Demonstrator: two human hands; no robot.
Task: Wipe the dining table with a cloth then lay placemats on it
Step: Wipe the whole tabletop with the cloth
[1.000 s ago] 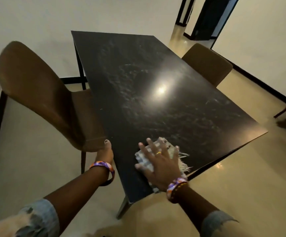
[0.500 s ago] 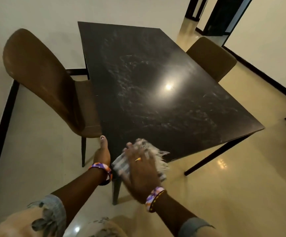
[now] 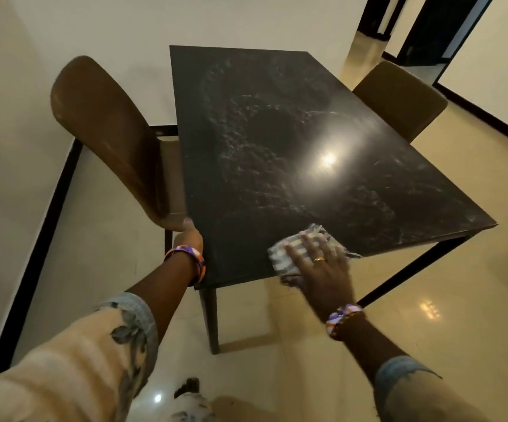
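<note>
Cloth (image 3: 296,254) now back fully on surface (image 3: 307,147) at near edge, vs overhanging corner 0.5 s ago. R hand (image 3: 322,266) flat, pressing it. L hand (image 3: 189,239) resting on left edge, fingers hidden. Wiping ongoing; smears remain, no placemats yet.

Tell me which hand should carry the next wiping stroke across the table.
Right. The right hand already lies flat on the cloth near the table's near edge, with smeared surface ahead of it. The left hand rests at the table's left edge by the chair, with no cloth.
</note>
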